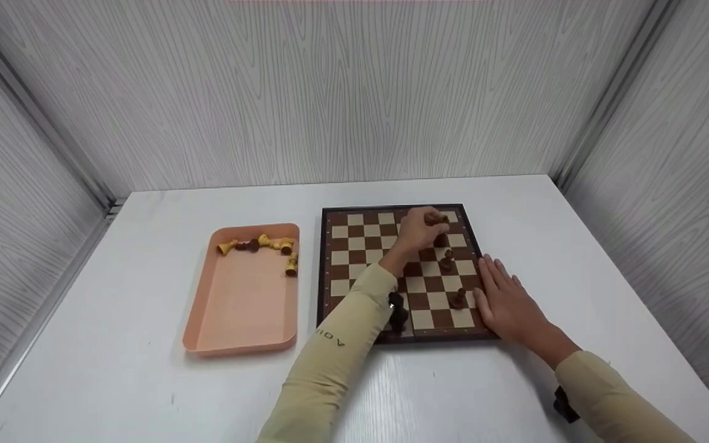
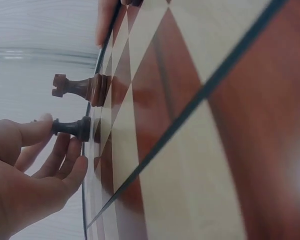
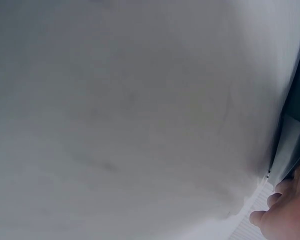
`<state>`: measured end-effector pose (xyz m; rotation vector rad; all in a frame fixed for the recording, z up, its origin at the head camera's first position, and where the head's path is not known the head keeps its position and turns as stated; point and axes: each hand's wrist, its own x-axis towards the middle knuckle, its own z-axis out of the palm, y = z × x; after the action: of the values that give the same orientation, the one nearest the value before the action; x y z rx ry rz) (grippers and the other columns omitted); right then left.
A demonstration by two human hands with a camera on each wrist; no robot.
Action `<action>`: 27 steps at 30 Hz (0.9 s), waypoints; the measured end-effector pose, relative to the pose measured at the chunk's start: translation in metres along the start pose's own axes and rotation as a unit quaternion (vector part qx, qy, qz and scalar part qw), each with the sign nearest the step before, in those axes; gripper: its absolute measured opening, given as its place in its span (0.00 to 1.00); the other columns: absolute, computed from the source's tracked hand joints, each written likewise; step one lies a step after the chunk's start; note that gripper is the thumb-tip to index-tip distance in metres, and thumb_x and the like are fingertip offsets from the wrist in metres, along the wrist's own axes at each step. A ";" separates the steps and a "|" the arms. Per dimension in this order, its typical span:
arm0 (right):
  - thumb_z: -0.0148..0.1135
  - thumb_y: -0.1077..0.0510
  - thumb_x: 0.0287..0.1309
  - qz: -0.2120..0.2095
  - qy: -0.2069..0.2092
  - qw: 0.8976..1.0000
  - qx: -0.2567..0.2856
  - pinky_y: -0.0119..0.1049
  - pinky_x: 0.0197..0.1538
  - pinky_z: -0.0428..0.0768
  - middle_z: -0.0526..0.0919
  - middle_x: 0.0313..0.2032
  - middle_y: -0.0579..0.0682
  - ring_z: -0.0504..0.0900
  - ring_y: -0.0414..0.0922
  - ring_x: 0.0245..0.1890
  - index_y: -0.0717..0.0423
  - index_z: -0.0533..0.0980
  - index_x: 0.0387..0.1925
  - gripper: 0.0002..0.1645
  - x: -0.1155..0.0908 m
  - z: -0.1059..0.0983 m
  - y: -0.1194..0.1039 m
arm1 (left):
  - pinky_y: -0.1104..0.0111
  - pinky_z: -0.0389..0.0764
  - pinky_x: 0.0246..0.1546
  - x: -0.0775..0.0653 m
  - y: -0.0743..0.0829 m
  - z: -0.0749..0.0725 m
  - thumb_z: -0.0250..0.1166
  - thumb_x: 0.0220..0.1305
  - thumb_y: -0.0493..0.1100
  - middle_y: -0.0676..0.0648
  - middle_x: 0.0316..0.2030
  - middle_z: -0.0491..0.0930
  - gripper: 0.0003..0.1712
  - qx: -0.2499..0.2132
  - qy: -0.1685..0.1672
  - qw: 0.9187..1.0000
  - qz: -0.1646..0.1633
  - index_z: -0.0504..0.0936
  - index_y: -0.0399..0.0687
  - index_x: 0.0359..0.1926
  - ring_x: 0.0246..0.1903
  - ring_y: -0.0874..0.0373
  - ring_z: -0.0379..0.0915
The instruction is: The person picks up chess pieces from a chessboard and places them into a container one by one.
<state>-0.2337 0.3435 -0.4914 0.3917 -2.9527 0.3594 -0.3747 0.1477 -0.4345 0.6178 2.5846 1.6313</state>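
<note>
Left hand (image 1: 417, 231): pinching a dark chess piece (image 2: 72, 129) near its top, thumb and fingers bent round it, over the far right part of the chessboard (image 1: 423, 300).
Held piece: base turned toward the squares; unclear whether touching.
Dark rook (image 2: 80, 90): upright on the board, next to the held piece in the left wrist view.
Right-side dark pieces (image 1: 447, 261): standing near the board's right edge, between both hands.
Right hand (image 1: 511, 311): laid along that right edge, fingers straight, grip relaxed.
Left sleeve (image 1: 336, 341): crossing the near edge, covering squares at the near left.
Peach tray (image 1: 247, 301): left of the board, parted by a narrow strip of white table (image 1: 114, 344).
Yellow pieces (image 1: 226, 248): lying along the tray's far and right walls.
Far edge: well apart from the back panel (image 1: 330, 92), tabletop between.
Outer right: broad tabletop beyond the right hand.
</note>
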 end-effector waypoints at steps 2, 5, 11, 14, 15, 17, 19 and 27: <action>0.39 0.48 0.80 -0.002 -0.001 1.000 0.002 0.67 0.71 0.56 0.50 0.78 0.66 0.49 0.64 0.78 0.69 0.48 0.79 0.39 0.000 0.000 0.000 | 0.69 0.80 0.42 0.000 0.004 -0.003 0.66 0.71 0.38 0.42 0.47 0.84 0.11 -0.024 0.007 1.000 -0.002 0.84 0.38 0.51 0.46 0.53 0.80; 0.39 0.48 0.80 -0.002 -0.002 1.000 0.005 0.67 0.72 0.56 0.49 0.79 0.66 0.48 0.64 0.78 0.69 0.47 0.79 0.39 0.000 0.000 0.000 | 0.69 0.82 0.40 0.000 0.013 -0.008 0.65 0.72 0.38 0.40 0.46 0.84 0.11 -0.055 0.007 0.998 0.004 0.83 0.37 0.51 0.44 0.54 0.81; 0.39 0.48 0.80 -0.001 -0.001 1.000 0.008 0.67 0.71 0.56 0.49 0.79 0.66 0.48 0.65 0.78 0.70 0.47 0.79 0.39 -0.002 0.001 0.001 | 0.69 0.80 0.40 -0.004 0.023 -0.019 0.65 0.72 0.37 0.39 0.45 0.84 0.11 -0.058 -0.014 0.998 0.026 0.83 0.37 0.51 0.42 0.53 0.83; 0.38 0.48 0.80 -0.002 -0.005 1.000 0.006 0.67 0.71 0.56 0.49 0.79 0.66 0.48 0.65 0.78 0.70 0.47 0.79 0.39 -0.001 0.001 0.001 | 0.69 0.79 0.43 -0.007 0.025 -0.023 0.65 0.72 0.38 0.40 0.46 0.84 0.12 -0.046 -0.019 0.998 0.032 0.83 0.37 0.52 0.44 0.52 0.82; 0.38 0.48 0.80 -0.002 -0.006 1.000 0.006 0.67 0.72 0.56 0.49 0.79 0.66 0.48 0.65 0.78 0.70 0.47 0.79 0.39 -0.001 0.001 0.001 | 0.68 0.79 0.44 -0.008 0.026 -0.024 0.65 0.72 0.38 0.40 0.46 0.84 0.12 -0.043 -0.022 0.998 0.034 0.83 0.37 0.52 0.45 0.51 0.82; 0.38 0.47 0.81 0.000 -0.009 1.000 0.006 0.67 0.72 0.55 0.49 0.79 0.66 0.47 0.65 0.78 0.69 0.46 0.79 0.40 0.000 0.000 0.001 | 0.68 0.79 0.46 -0.010 0.028 -0.027 0.65 0.72 0.38 0.40 0.47 0.84 0.12 -0.039 -0.028 0.998 0.038 0.83 0.37 0.52 0.48 0.51 0.81; 0.37 0.47 0.81 0.002 -0.012 1.000 0.004 0.67 0.72 0.55 0.48 0.79 0.66 0.47 0.64 0.78 0.69 0.46 0.79 0.40 0.000 0.000 0.001 | 0.68 0.79 0.47 -0.012 0.030 -0.029 0.65 0.72 0.38 0.40 0.48 0.84 0.13 -0.037 -0.035 0.998 0.042 0.82 0.36 0.53 0.49 0.50 0.81; 0.36 0.47 0.81 0.000 -0.014 1.000 0.004 0.68 0.71 0.55 0.48 0.79 0.66 0.47 0.65 0.78 0.70 0.46 0.79 0.40 0.000 -0.001 0.000 | 0.69 0.79 0.47 -0.028 0.035 -0.036 0.65 0.73 0.40 0.44 0.48 0.84 0.12 -0.041 -0.046 0.997 0.050 0.82 0.39 0.53 0.49 0.55 0.80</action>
<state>-0.2334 0.3434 -0.4908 0.4010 -2.9797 0.3675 -0.3462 0.1201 -0.3928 0.8075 2.4475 1.6836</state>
